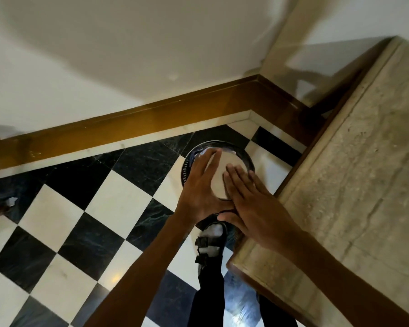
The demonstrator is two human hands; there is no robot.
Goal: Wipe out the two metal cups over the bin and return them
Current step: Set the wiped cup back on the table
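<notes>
One metal cup [221, 172], pale grey and dull, is held tilted over a round black mesh bin [249, 159] that stands on the floor in the wall corner. My left hand [202, 187] grips the cup's side from the left, thumb along its top edge. My right hand [252, 206] lies flat against the cup's right side with its fingers straight and close together. The cup's mouth is hidden from me. Something white [202, 152] shows inside the bin behind the cup. I see no second cup and no cloth.
A stone counter [354, 180] runs along the right, its corner close to my right forearm. A brown skirting board [151, 119] lines the white walls. Below the hands are a black-and-white checkered floor [118, 201] and my sandalled foot [211, 241]. A small white scrap [11, 200] lies far left.
</notes>
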